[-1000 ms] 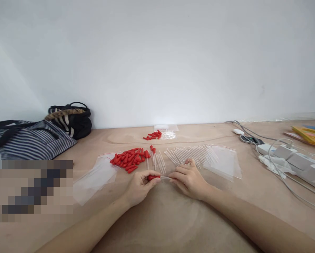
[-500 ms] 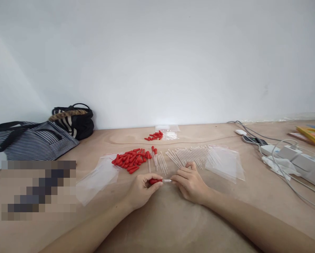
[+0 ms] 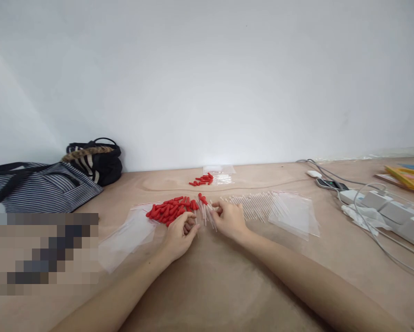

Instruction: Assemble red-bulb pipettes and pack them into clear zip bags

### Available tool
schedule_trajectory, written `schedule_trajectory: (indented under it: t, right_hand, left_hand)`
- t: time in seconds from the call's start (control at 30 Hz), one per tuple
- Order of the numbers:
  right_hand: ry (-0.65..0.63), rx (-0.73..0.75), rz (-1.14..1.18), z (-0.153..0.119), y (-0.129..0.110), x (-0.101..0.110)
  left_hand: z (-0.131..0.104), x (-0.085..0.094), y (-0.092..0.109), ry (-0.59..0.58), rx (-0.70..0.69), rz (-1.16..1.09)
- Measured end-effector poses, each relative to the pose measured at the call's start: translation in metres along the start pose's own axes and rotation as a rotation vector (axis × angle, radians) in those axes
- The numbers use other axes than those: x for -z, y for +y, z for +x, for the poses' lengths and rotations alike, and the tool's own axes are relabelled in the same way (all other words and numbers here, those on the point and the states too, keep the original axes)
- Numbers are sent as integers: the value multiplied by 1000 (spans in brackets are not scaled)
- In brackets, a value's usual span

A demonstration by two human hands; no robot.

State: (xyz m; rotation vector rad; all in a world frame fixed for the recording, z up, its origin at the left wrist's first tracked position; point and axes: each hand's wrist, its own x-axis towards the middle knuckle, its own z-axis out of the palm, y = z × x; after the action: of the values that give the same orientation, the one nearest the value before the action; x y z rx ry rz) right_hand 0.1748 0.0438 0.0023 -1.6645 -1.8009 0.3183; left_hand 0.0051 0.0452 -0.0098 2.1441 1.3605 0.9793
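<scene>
Several red rubber bulbs (image 3: 167, 210) lie heaped left of centre on the table. My left hand (image 3: 182, 233) is at the heap's near right edge, fingers apart, nothing seen in it. Right of the heap, several clear tubes, some with red bulbs (image 3: 203, 198) on their ends, lie together. My right hand (image 3: 229, 219) is over the right side of this group, thumb and fingertips closed around a thin tube, though the contact is partly hidden. Several loose clear tubes (image 3: 255, 206) lie in a row beyond it to the right.
Clear plastic bags (image 3: 129, 235) lie at the left, with more bags (image 3: 297, 214) at the right. Small red bulbs (image 3: 201, 179) and thin tubes (image 3: 223, 178) sit near the wall. Striped bag (image 3: 51, 186) stands far left; power strip (image 3: 395, 210) and cables lie right.
The bulb and tube held between both hands have left them. My right hand has moved up and left to the bulb-fitted tubes, while my left hand has shifted slightly up and left and opened.
</scene>
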Motion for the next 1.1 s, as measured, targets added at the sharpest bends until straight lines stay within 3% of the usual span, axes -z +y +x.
schedule_trajectory:
  t: [0.13, 0.27, 0.57, 0.7, 0.8, 0.9, 0.97, 1.1]
  right_hand:
    - [-39, -69, -71, 11, -19, -17]
    - [-63, -82, -114, 14, -24, -24]
    - [-63, -31, -61, 14, -16, -21]
    - [-9, 3, 4, 9, -10, -15]
    - [66, 87, 131, 5, -3, -10]
    - [116, 187, 340, 0, 10, -3]
    - [78, 239, 462, -5, 21, 4]
    - [-118, 263, 605, -16, 42, 18]
  left_hand:
    - [4, 0, -2, -51, -21, 66]
    - [8, -3, -6, -50, -46, 130]
    - [15, -2, -1, 71, 172, 291]
    - [11, 2, 0, 106, 220, 165]
    - [4, 2, 0, 122, 120, -7]
    - [-4, 2, 5, 46, -39, -18]
    - [-9, 3, 11, -14, -160, 67]
    - [-15, 4, 24, -78, -399, 196]
